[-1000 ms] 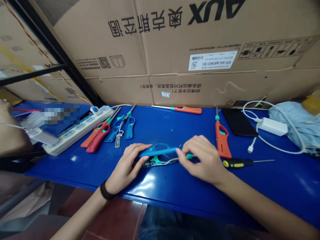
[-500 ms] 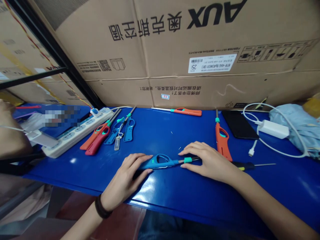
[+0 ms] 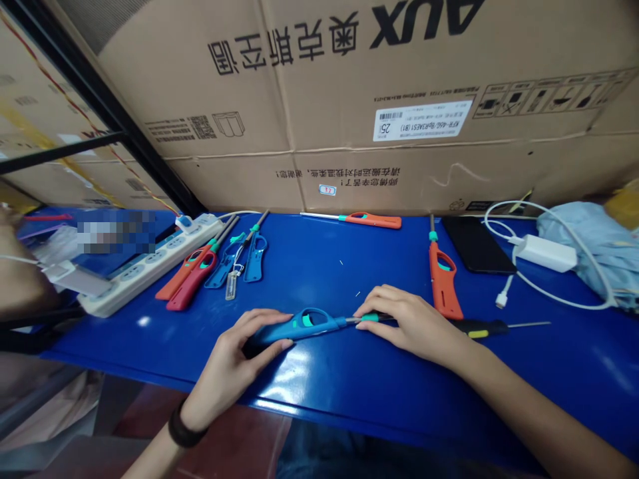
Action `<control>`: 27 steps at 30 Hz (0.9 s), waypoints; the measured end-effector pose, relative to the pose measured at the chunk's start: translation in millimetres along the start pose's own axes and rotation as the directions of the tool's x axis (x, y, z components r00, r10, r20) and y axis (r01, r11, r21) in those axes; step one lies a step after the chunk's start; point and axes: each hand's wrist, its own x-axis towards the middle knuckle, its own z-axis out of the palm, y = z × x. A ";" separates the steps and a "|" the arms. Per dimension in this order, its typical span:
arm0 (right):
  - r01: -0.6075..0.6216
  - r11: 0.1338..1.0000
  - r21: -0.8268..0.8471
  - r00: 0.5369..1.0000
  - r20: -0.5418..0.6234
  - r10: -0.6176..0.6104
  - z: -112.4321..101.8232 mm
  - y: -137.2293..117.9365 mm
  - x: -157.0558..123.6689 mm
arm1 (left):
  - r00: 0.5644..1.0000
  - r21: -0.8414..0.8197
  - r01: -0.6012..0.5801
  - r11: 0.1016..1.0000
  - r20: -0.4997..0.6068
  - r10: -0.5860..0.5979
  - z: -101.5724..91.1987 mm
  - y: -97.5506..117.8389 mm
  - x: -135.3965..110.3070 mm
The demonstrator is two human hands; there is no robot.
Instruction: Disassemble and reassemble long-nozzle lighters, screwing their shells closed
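A blue stick lighter (image 3: pixel 304 325) with a teal trigger and collar lies near the front edge of the blue table (image 3: pixel 324 386). My left hand (image 3: pixel 234 352) is wrapped round its handle end. The fingers of my right hand (image 3: pixel 407 320) pinch the teal collar and the metal nozzle. A yellow and black screwdriver (image 3: pixel 486 327) lies just right of my right hand. Behind that hand, an orange lighter (image 3: pixel 441 278) rests on the table.
Red, orange and blue lighters and open blue shells (image 3: pixel 214 263) lie at the back left by a white power strip (image 3: pixel 144 266). Another orange lighter (image 3: pixel 367 219), a black phone (image 3: pixel 476 245), a white charger (image 3: pixel 544 253) and light blue cloth (image 3: pixel 592 246) sit before big cardboard boxes (image 3: pixel 349 100).
The two blue halves, open with wires showing a second ago, now sit closed together. My left hand has curled round the handle and my right hand has settled on the collar.
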 end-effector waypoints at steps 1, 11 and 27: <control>0.016 1.000 -0.005 1.000 -0.004 -0.016 1.1 0.2 0.0 | 1.000 -0.016 0.012 1.000 0.001 -0.012 -0.3 0.1 0.3; 0.111 0.989 -0.101 0.994 0.013 -0.111 5.0 -3.3 1.4 | 1.000 -0.014 -0.004 1.000 0.030 0.004 0.4 3.3 2.1; 0.064 0.993 -0.098 0.998 0.029 -0.062 4.7 -6.7 1.7 | 0.950 0.262 -0.312 0.913 0.081 0.301 19.9 18.7 21.3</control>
